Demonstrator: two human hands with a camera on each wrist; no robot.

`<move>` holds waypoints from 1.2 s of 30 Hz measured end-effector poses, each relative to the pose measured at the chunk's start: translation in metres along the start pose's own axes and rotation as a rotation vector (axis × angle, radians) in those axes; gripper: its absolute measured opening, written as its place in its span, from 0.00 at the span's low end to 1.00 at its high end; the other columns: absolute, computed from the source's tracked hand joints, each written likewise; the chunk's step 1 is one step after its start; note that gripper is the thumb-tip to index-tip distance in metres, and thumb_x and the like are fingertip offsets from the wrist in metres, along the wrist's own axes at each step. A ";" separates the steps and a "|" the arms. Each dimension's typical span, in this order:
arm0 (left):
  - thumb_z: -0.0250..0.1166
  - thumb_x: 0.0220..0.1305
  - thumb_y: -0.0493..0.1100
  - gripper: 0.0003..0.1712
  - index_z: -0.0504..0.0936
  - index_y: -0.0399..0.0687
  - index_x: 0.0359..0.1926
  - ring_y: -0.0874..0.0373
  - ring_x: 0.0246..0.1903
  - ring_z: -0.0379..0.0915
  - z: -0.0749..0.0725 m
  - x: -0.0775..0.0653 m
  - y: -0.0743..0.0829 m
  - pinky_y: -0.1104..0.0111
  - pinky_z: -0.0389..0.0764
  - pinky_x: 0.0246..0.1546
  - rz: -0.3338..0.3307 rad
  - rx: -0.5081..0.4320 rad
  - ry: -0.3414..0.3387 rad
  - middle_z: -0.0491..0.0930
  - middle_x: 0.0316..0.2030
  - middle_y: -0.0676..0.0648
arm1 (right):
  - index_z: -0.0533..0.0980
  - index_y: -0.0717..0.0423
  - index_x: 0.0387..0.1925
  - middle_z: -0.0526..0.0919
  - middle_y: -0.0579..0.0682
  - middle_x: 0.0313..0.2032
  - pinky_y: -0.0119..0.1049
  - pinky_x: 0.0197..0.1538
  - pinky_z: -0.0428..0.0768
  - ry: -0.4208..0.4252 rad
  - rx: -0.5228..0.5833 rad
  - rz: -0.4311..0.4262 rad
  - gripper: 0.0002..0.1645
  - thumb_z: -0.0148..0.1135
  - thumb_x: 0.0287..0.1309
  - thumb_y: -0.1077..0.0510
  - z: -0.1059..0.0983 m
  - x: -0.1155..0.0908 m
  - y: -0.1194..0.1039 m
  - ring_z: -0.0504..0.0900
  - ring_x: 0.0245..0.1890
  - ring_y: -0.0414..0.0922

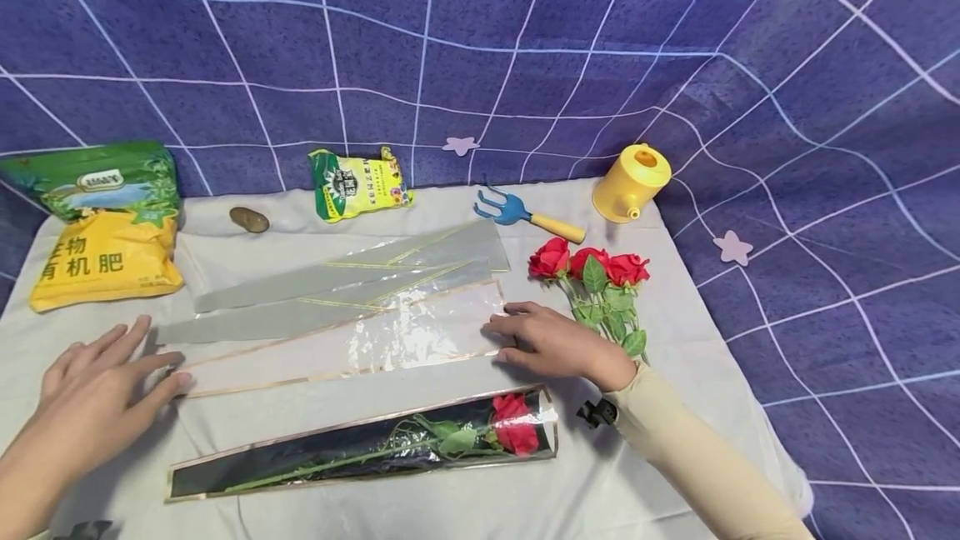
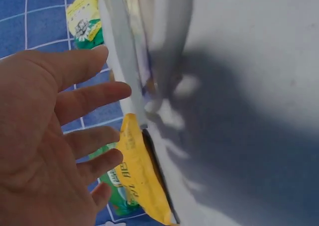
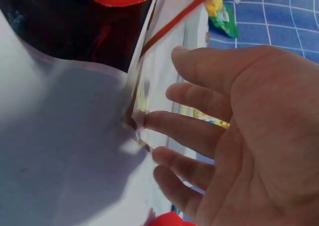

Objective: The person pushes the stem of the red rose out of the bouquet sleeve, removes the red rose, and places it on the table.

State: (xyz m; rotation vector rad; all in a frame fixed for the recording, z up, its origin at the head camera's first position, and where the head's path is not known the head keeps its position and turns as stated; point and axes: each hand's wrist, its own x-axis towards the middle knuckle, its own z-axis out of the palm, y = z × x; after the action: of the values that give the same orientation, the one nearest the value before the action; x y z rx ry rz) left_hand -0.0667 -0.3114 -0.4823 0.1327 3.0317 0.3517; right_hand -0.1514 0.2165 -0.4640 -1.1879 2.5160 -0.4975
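Note:
A clear, gold-edged flower sleeve [image 1: 337,348] lies flat on the white cloth, between my two hands. At its narrow left end is my left hand [image 1: 105,390], thumb and forefinger close by the edge, the other fingers loosely extended. My right hand [image 1: 558,342] is at the wide right end, its relaxed fingertips right at the edge; in the right wrist view the fingers [image 3: 184,131] are spread, with an empty palm. Nearer me lies a black-backed sleeve [image 1: 300,458] with one red rose [image 1: 515,425] inside. Two greyish sleeves [image 1: 277,290] lie just beyond the clear one.
Several red roses [image 1: 588,265] lie beyond my right hand. Along the back are a yellow watering can [image 1: 626,190], a blue hand fork [image 1: 510,208] with a yellow handle, a small green-yellow packet [image 1: 360,184], a brown stone [image 1: 249,219] and a large fertilizer bag [image 1: 105,257].

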 end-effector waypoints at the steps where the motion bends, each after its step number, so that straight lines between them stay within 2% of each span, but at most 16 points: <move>1: 0.62 0.58 0.63 0.34 0.80 0.34 0.46 0.29 0.64 0.36 0.001 0.000 0.001 0.36 0.28 0.56 0.014 -0.007 0.013 0.50 0.65 0.28 | 0.72 0.51 0.60 0.72 0.51 0.59 0.49 0.61 0.61 0.009 -0.005 -0.006 0.26 0.58 0.62 0.47 0.001 0.000 0.000 0.63 0.62 0.56; 4: 0.66 0.57 0.57 0.27 0.81 0.39 0.47 0.29 0.56 0.56 0.002 -0.004 0.015 0.35 0.47 0.52 0.135 -0.077 0.105 0.64 0.59 0.30 | 0.72 0.52 0.59 0.72 0.51 0.59 0.48 0.62 0.61 0.066 -0.020 -0.037 0.25 0.57 0.63 0.48 0.001 -0.003 -0.004 0.64 0.62 0.54; 7: 0.69 0.55 0.49 0.23 0.81 0.45 0.50 0.36 0.50 0.66 0.002 -0.014 0.046 0.40 0.59 0.48 0.288 -0.190 0.176 0.72 0.54 0.38 | 0.73 0.55 0.58 0.71 0.51 0.59 0.45 0.62 0.62 0.146 -0.005 -0.087 0.24 0.58 0.63 0.50 0.001 -0.012 -0.015 0.66 0.61 0.51; 8: 0.70 0.54 0.48 0.23 0.80 0.47 0.52 0.39 0.50 0.68 0.002 -0.019 0.060 0.42 0.61 0.48 0.328 -0.220 0.174 0.73 0.54 0.41 | 0.73 0.54 0.58 0.71 0.50 0.60 0.44 0.62 0.62 0.165 0.003 -0.106 0.24 0.58 0.63 0.50 0.000 -0.016 -0.021 0.67 0.60 0.49; 11: 0.68 0.56 0.53 0.27 0.77 0.54 0.57 0.49 0.54 0.67 0.008 -0.035 0.102 0.47 0.65 0.50 0.394 -0.244 0.101 0.71 0.57 0.49 | 0.72 0.50 0.59 0.70 0.46 0.61 0.41 0.61 0.63 0.187 0.008 -0.164 0.27 0.60 0.60 0.46 0.002 -0.028 -0.046 0.67 0.60 0.44; 14: 0.65 0.56 0.60 0.33 0.73 0.58 0.61 0.55 0.55 0.65 0.021 -0.048 0.134 0.53 0.68 0.50 0.455 -0.170 0.018 0.69 0.59 0.53 | 0.69 0.45 0.62 0.66 0.43 0.63 0.40 0.59 0.65 0.148 -0.055 -0.197 0.35 0.60 0.56 0.38 0.009 -0.036 -0.070 0.66 0.60 0.41; 16: 0.65 0.55 0.63 0.36 0.71 0.58 0.63 0.57 0.56 0.65 0.031 -0.053 0.145 0.56 0.69 0.50 0.505 -0.113 -0.007 0.68 0.60 0.54 | 0.68 0.45 0.63 0.65 0.42 0.64 0.40 0.57 0.66 0.108 -0.116 -0.202 0.38 0.60 0.54 0.34 0.017 -0.038 -0.079 0.66 0.60 0.41; 19: 0.66 0.54 0.61 0.37 0.71 0.56 0.63 0.57 0.55 0.66 0.045 -0.054 0.148 0.57 0.69 0.49 0.573 -0.065 -0.002 0.70 0.58 0.52 | 0.68 0.46 0.63 0.67 0.44 0.63 0.41 0.54 0.68 0.070 -0.190 -0.197 0.38 0.62 0.54 0.36 0.031 -0.037 -0.084 0.67 0.58 0.42; 22: 0.67 0.53 0.58 0.35 0.72 0.56 0.63 0.58 0.52 0.67 0.049 -0.050 0.145 0.57 0.70 0.46 0.602 -0.047 0.016 0.71 0.55 0.53 | 0.70 0.46 0.61 0.71 0.44 0.59 0.41 0.52 0.70 0.088 -0.211 -0.183 0.33 0.65 0.55 0.43 0.038 -0.033 -0.082 0.69 0.56 0.41; 28: 0.70 0.51 0.55 0.34 0.74 0.55 0.60 0.56 0.51 0.68 0.040 -0.036 0.139 0.55 0.70 0.47 0.555 -0.060 0.056 0.72 0.53 0.52 | 0.72 0.47 0.59 0.74 0.43 0.56 0.41 0.55 0.69 0.178 -0.222 -0.161 0.30 0.67 0.54 0.50 0.033 -0.017 -0.077 0.70 0.54 0.40; 32: 0.70 0.51 0.54 0.34 0.75 0.53 0.59 0.53 0.51 0.68 0.042 -0.032 0.135 0.54 0.68 0.48 0.540 -0.081 0.102 0.73 0.53 0.50 | 0.71 0.48 0.60 0.73 0.44 0.56 0.44 0.57 0.67 0.158 -0.233 -0.141 0.32 0.67 0.53 0.49 0.034 -0.008 -0.071 0.70 0.56 0.42; 36: 0.69 0.53 0.53 0.30 0.77 0.53 0.57 0.55 0.50 0.68 0.043 -0.030 0.134 0.56 0.67 0.48 0.535 -0.096 0.125 0.74 0.51 0.53 | 0.72 0.46 0.59 0.75 0.43 0.55 0.43 0.57 0.68 0.147 -0.216 -0.136 0.30 0.66 0.54 0.50 0.034 -0.006 -0.066 0.71 0.55 0.41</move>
State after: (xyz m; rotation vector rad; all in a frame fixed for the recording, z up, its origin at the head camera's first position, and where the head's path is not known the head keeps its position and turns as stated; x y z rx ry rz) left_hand -0.0225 -0.1749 -0.4911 0.9543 3.0431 0.5562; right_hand -0.0885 0.1762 -0.4641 -1.4583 2.6802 -0.3648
